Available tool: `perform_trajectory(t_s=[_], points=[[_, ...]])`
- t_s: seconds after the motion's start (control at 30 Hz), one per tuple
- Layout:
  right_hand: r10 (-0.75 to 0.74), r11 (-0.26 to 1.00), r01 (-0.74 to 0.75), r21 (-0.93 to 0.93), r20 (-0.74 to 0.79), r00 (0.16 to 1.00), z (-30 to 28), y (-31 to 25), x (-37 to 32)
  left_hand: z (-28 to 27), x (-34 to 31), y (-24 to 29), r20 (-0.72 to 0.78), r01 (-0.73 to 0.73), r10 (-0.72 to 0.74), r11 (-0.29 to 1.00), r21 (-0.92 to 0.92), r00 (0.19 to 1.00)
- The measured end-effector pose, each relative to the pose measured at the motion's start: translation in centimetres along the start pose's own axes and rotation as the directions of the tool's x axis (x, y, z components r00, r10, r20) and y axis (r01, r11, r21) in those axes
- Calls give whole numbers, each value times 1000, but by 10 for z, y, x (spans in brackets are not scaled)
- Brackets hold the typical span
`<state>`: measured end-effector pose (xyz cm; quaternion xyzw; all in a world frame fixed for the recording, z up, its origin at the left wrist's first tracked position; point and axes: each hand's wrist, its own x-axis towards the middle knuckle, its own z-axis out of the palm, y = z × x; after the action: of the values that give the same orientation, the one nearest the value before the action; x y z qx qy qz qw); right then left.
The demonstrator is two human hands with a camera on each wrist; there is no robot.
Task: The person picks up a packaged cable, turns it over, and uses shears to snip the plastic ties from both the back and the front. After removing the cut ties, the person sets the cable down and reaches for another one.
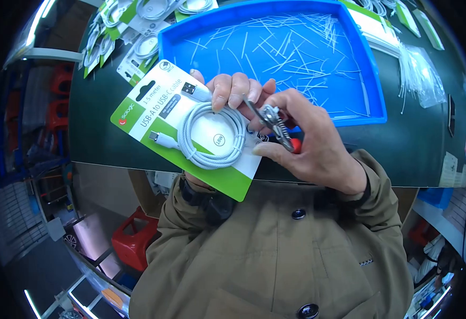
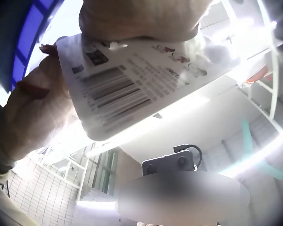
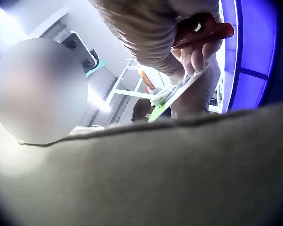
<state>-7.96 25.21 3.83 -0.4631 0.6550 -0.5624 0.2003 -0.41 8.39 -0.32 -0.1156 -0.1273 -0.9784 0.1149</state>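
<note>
Cable card: a green and white pack [image 1: 153, 114] printed "USB-A to USB-C Cable", held up in the air just on the near side of the blue tray [image 1: 374, 90], between the tray and the person's chest, and tilted.
Cable: a white braided coil [image 1: 214, 135] fixed to the front of the card, with one plug at the end nearer the tray and the other at the far end.
Card back: the left wrist view shows barcodes and small print [image 2: 132, 89].
Left hands: the left hand [image 1: 233, 90] grips the card from behind, its fingertips curled over the edge beside the tray and pressing on the coil.
Right hands: the right hand [image 1: 318, 143] is closed round a pair of pliers [image 1: 273, 125]; the red handles [image 3: 203, 28] lie in the palm and the metal nose points at the coil, right at the left fingertips.
Tray contents: many thin white strips [image 1: 286, 48] scattered loose inside the tray.
Surface: dark green [image 1: 419, 143], carrying the tray.
Left of the tray: more cable packs [image 1: 137, 32] lying in a heap.
Right of the tray: clear bags of white strips [image 1: 419, 69].
Near side of the tray, below the hands: an olive jacket [image 1: 275, 255] with dark buttons.
</note>
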Motion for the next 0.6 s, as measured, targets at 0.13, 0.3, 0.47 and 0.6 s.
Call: perform_trajectory(t_s=[0.13, 0.3, 0.47, 0.6], points=[[-60, 998, 60, -36, 8, 998, 3, 3, 3, -8, 2, -9, 58, 33, -30, 998, -55, 998], [-31, 998, 33, -61, 39, 999, -1, 0, 1, -14, 1, -2, 165, 68, -66, 998, -2, 984], [43, 983, -49, -176, -33, 999, -18, -2, 1, 17, -9, 47, -8, -21, 23, 988, 154, 1000], [44, 925, -90, -370, -131, 990, -41, 3, 8, 16, -47, 116, 57, -187, 179, 901, 391, 982]])
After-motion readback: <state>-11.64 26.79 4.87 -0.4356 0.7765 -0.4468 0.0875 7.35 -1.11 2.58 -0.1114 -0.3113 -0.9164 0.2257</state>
